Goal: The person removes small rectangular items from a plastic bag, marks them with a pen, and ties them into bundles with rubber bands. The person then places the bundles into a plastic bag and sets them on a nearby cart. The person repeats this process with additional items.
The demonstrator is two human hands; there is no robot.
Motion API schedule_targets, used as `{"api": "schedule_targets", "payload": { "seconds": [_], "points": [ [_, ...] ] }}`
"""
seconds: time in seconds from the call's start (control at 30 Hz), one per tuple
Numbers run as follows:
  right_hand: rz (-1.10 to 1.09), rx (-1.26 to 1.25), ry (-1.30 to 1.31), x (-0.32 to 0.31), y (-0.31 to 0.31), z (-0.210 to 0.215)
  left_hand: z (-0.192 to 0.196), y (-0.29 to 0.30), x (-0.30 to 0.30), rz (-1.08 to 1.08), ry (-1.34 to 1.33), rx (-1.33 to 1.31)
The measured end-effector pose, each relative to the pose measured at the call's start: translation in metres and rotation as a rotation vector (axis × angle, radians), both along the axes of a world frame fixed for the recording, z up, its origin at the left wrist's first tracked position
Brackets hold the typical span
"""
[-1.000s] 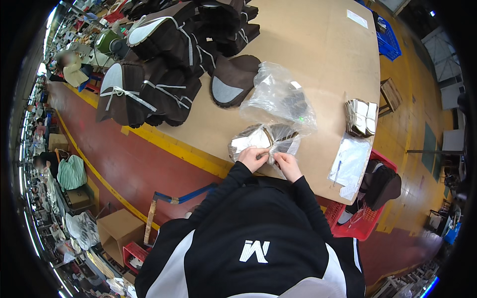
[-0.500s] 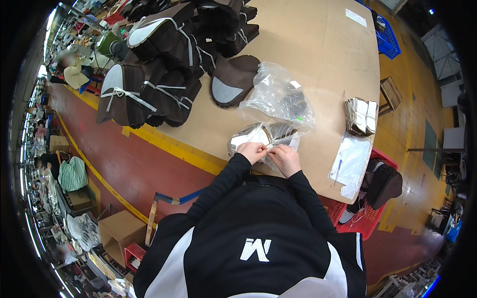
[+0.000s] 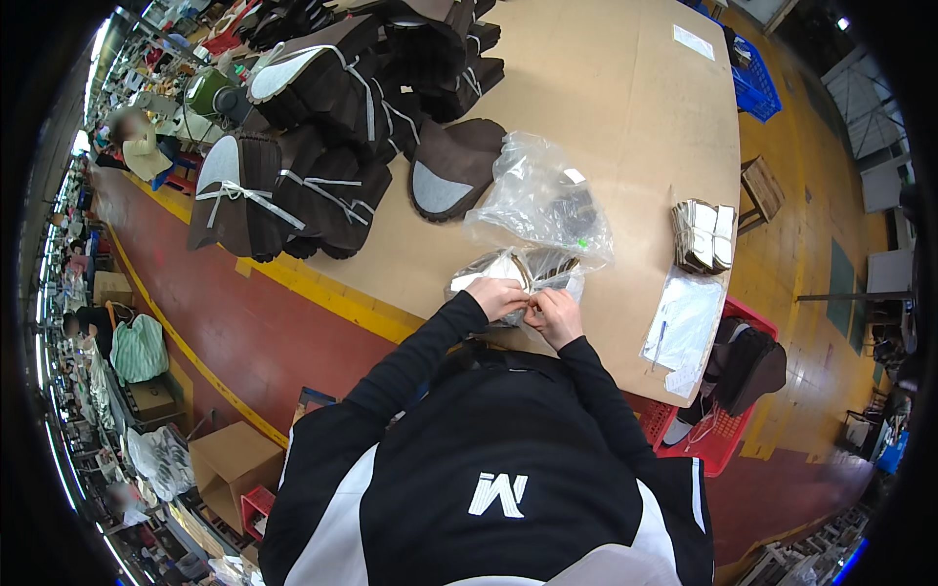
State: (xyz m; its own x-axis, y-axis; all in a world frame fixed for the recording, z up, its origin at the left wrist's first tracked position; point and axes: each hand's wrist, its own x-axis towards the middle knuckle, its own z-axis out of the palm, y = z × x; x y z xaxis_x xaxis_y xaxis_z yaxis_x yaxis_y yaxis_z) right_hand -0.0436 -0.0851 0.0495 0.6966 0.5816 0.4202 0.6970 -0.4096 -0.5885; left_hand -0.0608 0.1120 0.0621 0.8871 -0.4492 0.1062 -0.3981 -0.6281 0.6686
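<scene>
Bagged bundle (image 3: pixel 500 266) of white & brown pcs lies on surface (image 3: pixel 606 98), just beyond L hand (image 3: pixel 500 298) & R hand (image 3: pixel 555 317), its wrap touching both. L hand: fingertips closed tog. on clear film (image 3: pixel 572 281) at bundle's near side. R hand: also pinching film, fingertips right by L's; exact finger grip too small to tell. Directly beyond bundle, overlapping or just touching (can't tell which): loose clear bag (image 3: pixel 542 195) w/ white label. Beyond bundle & a bit L: single dk brown pc (image 3: pixel 449 166) w/ grey patch. Farther L of bundle: dk brown stacks (image 3: pixel 259 166) tied w/ white strips. Well R of bundle: small tied stack (image 3: pixel 703 234), white on top, & papers (image 3: pixel 679 317). Farther R of bundle, lower than surface: red crate (image 3: pixel 725 444) w/ dk pcs.
</scene>
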Motion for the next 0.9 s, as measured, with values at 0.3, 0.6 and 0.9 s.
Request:
{"api": "schedule_targets", "payload": {
  "seconds": [0.3, 0.6, 0.9],
  "points": [
    [-0.001, -0.022, 0.076, -0.009, -0.007, -0.005, -0.005, -0.011, 0.016, -0.144, 0.152, 0.074],
    [-0.050, 0.037, 0.195, -0.013, -0.014, -0.012, -0.007, -0.022, 0.001, 0.186, 0.424, -0.229],
    [-0.112, 0.291, 0.206, -0.008, -0.001, 0.010, -0.021, -0.003, 0.002, 0.344, 0.928, -0.823]
  ]
}}
